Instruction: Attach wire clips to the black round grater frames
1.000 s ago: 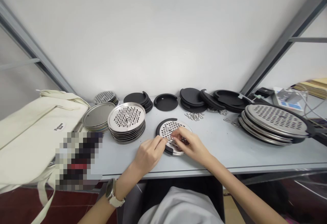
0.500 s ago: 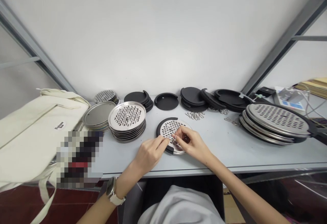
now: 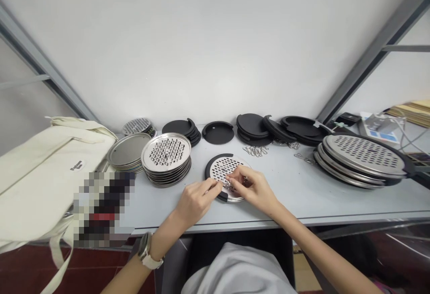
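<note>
From where I stand, the right hand point(image 3: 252, 188) has thumb and forefinger pinching a small metal piece point(image 3: 230, 181), held right at the fingertips, above the near part of a perforated metal disc point(image 3: 225, 165). The left hand point(image 3: 199, 198) comes in from the near left, thumb and forefinger pressed together just beside that piece; I can't tell whether anything sits between them. The disc lies flat on the table point(image 3: 285, 195), beneath both sets of fingertips, with a black rim point(image 3: 208, 168) curving around its left side. Left of it stands a stack of toothed grater discs point(image 3: 166, 152). Farther back are a shallow black holder point(image 3: 218, 134) and some wire hooks point(image 3: 257, 151); well to the right, larger perforated discs point(image 3: 366, 154) are piled up.
</note>
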The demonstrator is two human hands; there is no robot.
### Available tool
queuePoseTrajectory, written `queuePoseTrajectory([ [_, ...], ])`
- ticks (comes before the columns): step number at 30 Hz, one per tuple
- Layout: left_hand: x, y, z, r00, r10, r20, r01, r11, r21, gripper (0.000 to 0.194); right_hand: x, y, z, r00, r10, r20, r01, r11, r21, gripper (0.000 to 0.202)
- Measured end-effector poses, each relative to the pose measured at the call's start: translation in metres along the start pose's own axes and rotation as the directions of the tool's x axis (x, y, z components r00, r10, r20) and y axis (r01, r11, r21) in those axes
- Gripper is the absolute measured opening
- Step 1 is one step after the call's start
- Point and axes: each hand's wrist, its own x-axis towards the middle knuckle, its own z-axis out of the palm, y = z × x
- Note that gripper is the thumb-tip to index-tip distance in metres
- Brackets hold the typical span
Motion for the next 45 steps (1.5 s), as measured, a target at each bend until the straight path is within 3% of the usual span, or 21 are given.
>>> queuePoseTrajectory([
  [6, -0.0008, 0.0008, 0.0016, 0.999, 0.014, -0.031, -0.015, 0.999, -0.031, 0.028, 0.0007, 0.0003, 0.0002, 0.995, 0.1, 0.014, -0.101, 0.992, 0.081, 0.015],
  [11, -0.0005, 0.0033, 0.0037, 0.995, -0.093, -0.04, 0.094, 0.995, 0.029, 0.023, 0.0015, -0.0014, 0.0002, 0.999, 0.011, 0.038, -0.011, 1.0, -0.002, 0.012],
  [18, -0.0007, 0.0026, 0.0042, 0.992, -0.122, -0.027, 0.123, 0.992, 0.033, 0.021, 0.0022, -0.0048, -0.0022, 0.994, -0.094, 0.057, 0.097, 0.994, -0.045, 0.007],
  [28, -0.0035, 0.0001, 0.0048, 1.0, -0.01, -0.021, 0.009, 1.0, -0.03, 0.032, 0.0028, -0.0007, -0.0005, 0.988, 0.151, -0.036, -0.148, 0.986, 0.075, 0.021],
  [31, 0.0001, 0.0027, 0.0028, 0.997, -0.067, -0.041, 0.067, 0.998, 0.004, 0.023, 0.0038, -0.0012, -0.0002, 0.991, 0.125, -0.045, -0.123, 0.991, 0.057, 0.023],
  [35, 0.0046, 0.0057, 0.0, 0.993, -0.108, -0.049, 0.109, 0.993, 0.032, 0.015, 0.0043, -0.003, -0.0009, 1.0, 0.017, 0.023, -0.018, 0.999, 0.042, 0.003],
  [38, 0.005, 0.0059, -0.0001, 0.992, -0.118, -0.041, 0.119, 0.992, 0.031, 0.014, 0.0043, -0.004, -0.0021, 0.998, -0.051, 0.038, 0.052, 0.998, -0.019, 0.006],
  [45, 0.0003, 0.003, 0.0034, 0.995, -0.097, -0.02, 0.097, 0.995, 0.016, 0.022, 0.0043, -0.0037, -0.0022, 0.998, 0.062, 0.006, -0.063, 0.996, 0.064, 0.017],
])
